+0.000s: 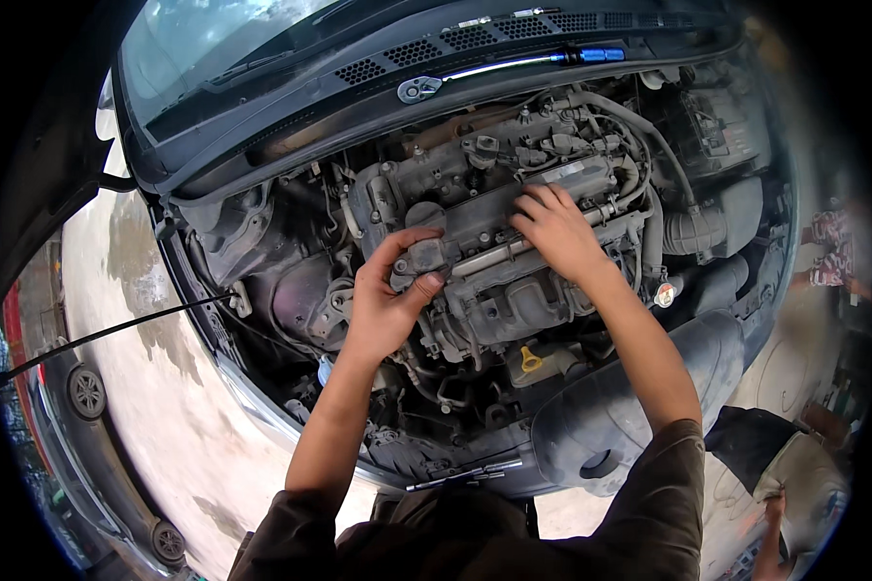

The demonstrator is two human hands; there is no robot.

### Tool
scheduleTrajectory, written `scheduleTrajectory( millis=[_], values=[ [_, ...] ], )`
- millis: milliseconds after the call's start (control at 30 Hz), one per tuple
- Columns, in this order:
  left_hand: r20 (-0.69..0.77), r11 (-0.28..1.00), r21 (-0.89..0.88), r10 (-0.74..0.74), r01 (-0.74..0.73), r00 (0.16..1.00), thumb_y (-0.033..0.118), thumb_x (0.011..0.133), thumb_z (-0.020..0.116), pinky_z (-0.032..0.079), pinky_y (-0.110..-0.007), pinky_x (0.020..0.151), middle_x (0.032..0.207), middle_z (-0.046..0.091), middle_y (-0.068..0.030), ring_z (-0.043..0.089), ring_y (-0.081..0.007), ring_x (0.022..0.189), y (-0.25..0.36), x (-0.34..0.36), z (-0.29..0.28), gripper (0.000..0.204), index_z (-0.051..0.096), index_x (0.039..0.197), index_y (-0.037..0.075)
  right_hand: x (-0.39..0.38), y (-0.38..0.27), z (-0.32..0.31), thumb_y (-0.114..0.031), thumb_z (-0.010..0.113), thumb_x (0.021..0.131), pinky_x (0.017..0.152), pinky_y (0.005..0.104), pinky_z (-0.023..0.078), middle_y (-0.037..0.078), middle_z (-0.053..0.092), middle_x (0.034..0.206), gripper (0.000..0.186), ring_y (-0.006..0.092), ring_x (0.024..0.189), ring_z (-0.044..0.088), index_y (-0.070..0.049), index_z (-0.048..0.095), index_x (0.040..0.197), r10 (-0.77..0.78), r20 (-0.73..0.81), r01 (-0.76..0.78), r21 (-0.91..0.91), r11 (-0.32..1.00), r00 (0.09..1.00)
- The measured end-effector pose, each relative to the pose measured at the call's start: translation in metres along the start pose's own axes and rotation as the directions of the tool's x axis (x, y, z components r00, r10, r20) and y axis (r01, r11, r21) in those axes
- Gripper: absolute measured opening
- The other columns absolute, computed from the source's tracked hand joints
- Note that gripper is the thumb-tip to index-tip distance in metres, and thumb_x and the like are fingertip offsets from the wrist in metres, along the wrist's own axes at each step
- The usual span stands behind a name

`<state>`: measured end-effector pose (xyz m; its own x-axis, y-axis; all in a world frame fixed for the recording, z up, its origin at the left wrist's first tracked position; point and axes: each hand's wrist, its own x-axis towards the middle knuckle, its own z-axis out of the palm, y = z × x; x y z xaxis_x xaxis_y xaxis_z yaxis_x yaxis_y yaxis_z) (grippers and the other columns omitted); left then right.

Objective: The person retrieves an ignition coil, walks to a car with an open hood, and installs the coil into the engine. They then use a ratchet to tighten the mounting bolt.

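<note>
My left hand (386, 295) grips a dark, squarish ignition coil (426, 256) between thumb and fingers, just over the near left part of the engine. Behind that coil is a round black cap (424, 215) on the engine cover (480, 215). On the right half of the cover rests my right hand (560, 230), its fingers bent down and close together. Whatever lies under those fingertips is hidden. A similar coil (482, 150) stands farther back on the engine, beyond both hands.
A ratchet with a blue handle (419, 89) lies along the cowl below the windshield. Slim metal tools (470, 474) rest on the front edge. A thin prop rod (116, 334) crosses at left. A yellow dipstick handle (530, 358) sits nearer me; another person's arm (771, 537) shows lower right.
</note>
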<state>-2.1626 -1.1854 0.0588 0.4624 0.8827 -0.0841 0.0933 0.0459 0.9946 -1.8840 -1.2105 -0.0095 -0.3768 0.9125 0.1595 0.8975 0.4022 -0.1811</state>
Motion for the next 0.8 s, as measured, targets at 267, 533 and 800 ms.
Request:
scheduleTrajectory(
  millis=[267, 533, 800],
  values=[
    [-0.077, 0.945, 0.31, 0.131, -0.101, 0.988, 0.001, 0.077, 0.076, 0.045, -0.033, 0.095, 0.111, 0.065, -0.0108, 0.062, -0.0254, 0.105, -0.02, 0.031, 0.022, 0.041, 0.063, 0.116, 0.0, 0.021, 0.027, -0.002, -0.014, 0.058, 0.094, 0.092, 0.0403, 0.042, 0.013, 0.057, 0.104, 0.025, 0.032, 0.101, 0.051, 0.001, 0.058, 0.114, 0.175, -0.12, -0.058, 0.642, 0.764, 0.977],
    [-0.003, 0.781, 0.597, 0.233, -0.185, 0.973, 0.009, 0.082, 0.075, 0.046, -0.032, 0.091, 0.106, 0.064, -0.0126, 0.062, -0.0253, 0.099, -0.024, 0.082, 0.05, 0.038, 0.063, 0.117, 0.0, 0.02, 0.052, 0.005, -0.006, 0.06, 0.088, 0.084, 0.0403, 0.046, 0.012, 0.058, 0.097, 0.03, 0.0319, 0.093, 0.052, 0.001, 0.06, 0.117, 0.121, -0.073, -0.026, 0.749, 0.662, 0.99],
    [0.057, 0.822, 0.534, 0.2, -0.199, 0.978, 0.007, 0.084, 0.072, 0.046, -0.031, 0.09, 0.103, 0.062, -0.0123, 0.061, -0.0239, 0.098, -0.011, 0.09, 0.061, 0.036, 0.063, 0.118, -0.001, 0.021, 0.055, 0.011, -0.006, 0.059, 0.088, 0.08, 0.0417, 0.045, 0.011, 0.059, 0.088, 0.025, 0.0319, 0.092, 0.052, 0.002, 0.061, 0.111, 0.071, -0.204, 0.095, 0.698, 0.71, 0.976]
  ],
)
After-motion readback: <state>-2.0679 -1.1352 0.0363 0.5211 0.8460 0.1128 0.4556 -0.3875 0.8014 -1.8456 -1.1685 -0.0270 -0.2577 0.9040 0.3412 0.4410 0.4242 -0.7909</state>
